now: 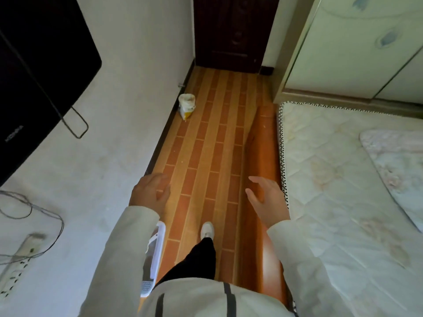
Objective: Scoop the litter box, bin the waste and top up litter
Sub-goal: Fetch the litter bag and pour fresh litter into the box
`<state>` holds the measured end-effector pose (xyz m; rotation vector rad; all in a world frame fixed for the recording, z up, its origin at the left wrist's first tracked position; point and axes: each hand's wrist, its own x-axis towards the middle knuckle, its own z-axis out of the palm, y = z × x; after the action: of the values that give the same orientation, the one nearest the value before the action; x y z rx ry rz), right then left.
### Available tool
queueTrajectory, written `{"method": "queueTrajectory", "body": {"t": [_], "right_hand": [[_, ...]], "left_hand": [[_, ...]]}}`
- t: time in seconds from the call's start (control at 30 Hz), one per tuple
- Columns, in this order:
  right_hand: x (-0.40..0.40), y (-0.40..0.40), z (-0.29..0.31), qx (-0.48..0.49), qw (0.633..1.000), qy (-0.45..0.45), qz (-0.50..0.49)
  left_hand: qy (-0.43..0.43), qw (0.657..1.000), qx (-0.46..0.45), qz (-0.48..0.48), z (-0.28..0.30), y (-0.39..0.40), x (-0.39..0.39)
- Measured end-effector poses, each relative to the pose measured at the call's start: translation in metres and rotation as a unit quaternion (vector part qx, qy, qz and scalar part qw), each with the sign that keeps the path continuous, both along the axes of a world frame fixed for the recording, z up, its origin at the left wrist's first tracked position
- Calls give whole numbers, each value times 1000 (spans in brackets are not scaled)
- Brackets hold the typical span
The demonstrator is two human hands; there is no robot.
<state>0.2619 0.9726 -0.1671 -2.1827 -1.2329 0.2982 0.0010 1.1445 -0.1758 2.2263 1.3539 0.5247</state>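
Both hands, left (152, 191) and right (265, 197), are released and empty, the open white-and-yellow litter bag (187, 105) stands ahead, suggesting top-up remains.

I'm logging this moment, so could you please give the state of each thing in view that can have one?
Left hand: open, holding nothing.
Right hand: open, holding nothing.
Litter bag: upright against the wall, top open.
Litter box: on the floor by the wall, mostly hidden behind the left sleeve.
Door: closed.
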Motion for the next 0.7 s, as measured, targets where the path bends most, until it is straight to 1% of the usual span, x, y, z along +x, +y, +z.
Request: {"method": "queueTrajectory", "body": {"t": [0.23, 0.33, 0.5, 0.6, 0.7], "right_hand": [[115, 142, 20, 4, 999, -25, -26], [156, 190, 25, 11, 999, -24, -42], [214, 260, 20, 15, 999, -10, -50], [260, 313, 12, 2, 999, 9, -40], [314, 372, 10, -12, 1000, 5, -19]], "left_hand": [[-20, 999, 13, -28, 27, 155, 127], [-17, 998, 19, -60, 36, 203, 170], [-8, 996, 22, -85, 40, 270, 232], [-2, 997, 11, -76, 29, 319, 276], [-11, 998, 20, -50, 22, 367, 323]]}}
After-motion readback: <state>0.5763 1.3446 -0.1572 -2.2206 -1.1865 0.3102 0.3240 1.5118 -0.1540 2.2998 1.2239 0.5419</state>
